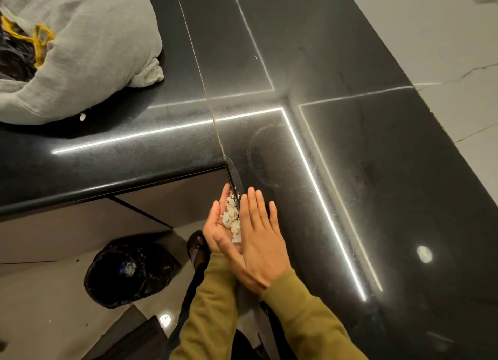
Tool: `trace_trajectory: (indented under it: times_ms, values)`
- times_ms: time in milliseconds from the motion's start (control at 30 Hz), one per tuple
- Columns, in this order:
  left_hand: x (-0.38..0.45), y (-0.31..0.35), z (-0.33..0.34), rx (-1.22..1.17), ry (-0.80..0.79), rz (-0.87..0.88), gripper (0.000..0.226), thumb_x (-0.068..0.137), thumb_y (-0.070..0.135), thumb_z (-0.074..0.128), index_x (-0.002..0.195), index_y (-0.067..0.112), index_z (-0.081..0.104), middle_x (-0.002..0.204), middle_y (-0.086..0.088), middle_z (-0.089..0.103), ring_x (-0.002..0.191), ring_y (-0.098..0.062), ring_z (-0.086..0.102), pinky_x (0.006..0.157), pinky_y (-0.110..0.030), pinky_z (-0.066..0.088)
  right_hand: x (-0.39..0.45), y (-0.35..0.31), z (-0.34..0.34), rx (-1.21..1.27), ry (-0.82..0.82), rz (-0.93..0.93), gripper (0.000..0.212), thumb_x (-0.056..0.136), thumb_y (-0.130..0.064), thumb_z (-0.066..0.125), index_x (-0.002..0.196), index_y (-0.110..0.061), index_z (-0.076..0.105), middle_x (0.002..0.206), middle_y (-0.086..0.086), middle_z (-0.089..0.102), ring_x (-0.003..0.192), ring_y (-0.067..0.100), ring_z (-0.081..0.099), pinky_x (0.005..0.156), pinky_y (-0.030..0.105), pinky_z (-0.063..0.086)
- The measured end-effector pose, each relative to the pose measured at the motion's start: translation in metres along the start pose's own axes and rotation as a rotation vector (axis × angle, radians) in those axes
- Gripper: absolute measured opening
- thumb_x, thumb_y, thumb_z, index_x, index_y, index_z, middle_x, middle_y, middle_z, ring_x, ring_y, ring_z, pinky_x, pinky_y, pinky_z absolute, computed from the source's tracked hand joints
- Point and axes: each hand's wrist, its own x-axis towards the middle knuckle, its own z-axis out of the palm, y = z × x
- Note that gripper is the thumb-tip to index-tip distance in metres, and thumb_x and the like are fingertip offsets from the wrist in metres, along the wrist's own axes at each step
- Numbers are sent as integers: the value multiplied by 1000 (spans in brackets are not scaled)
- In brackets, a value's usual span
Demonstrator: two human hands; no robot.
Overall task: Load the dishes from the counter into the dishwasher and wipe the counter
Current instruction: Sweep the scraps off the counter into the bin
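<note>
Head view: left hand (219,226) cupped, holding pale scraps (232,219), perhaps peelings; right hand (260,242) flat, fingers (257,206) together, pointing up-counter (350,157).

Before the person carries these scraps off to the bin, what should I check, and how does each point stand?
1. Left hand cupped palm-up at the counter edge: ok.
2. White scraps lie in that palm: ok.
3. Right hand flat, fingers straight, beside the pile: ok.
4. Counter free of scraps: not ok, one white bit lies by the grey cloth sack.
5. Bin bag on the floor below, mouth open: ok.
6. All scraps off the edge: cannot tell, the right hand covers it.
</note>
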Motion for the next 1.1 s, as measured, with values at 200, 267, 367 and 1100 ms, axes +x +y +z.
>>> trace_trajectory:
  times_ms: [200, 267, 367, 1100]
  values:
    - [7, -2, -1, -3, 33, 79, 47, 106, 32, 30, 141, 12, 54, 134, -17, 63, 126, -32, 59, 107, -47, 45, -16, 84, -31, 163, 287, 397, 97, 88, -78, 1, 156, -10, 4, 164, 6, -4, 150, 14, -15, 122, 46, -9]
    - [4, -2, 0, -4, 30, 87, 46, 106, 31, 29, 138, 12, 55, 133, -15, 64, 124, -31, 60, 102, -45, 49, -16, 101, -32, 53, 195, 466, 100, 86, -80, -2, 156, -9, -1, 164, 6, -9, 149, 14, -18, 121, 48, -12]
    - [6, -3, 0, -14, 24, 76, 46, 106, 32, 28, 136, 13, 57, 131, -15, 65, 121, -29, 62, 98, -44, 51, -7, 81, -23, -32, 145, 330, 96, 89, -77, 0, 156, -9, -2, 164, 7, -11, 149, 17, -19, 120, 49, -13]
    - [8, -4, -12, -14, -47, 45, 48, 106, 34, 26, 137, 16, 56, 138, -13, 61, 128, -30, 58, 108, -46, 42, -39, 46, 10, -155, 81, 127, 67, 103, -50, 7, 157, -10, 8, 165, 4, 0, 152, 23, -5, 115, 63, 0]
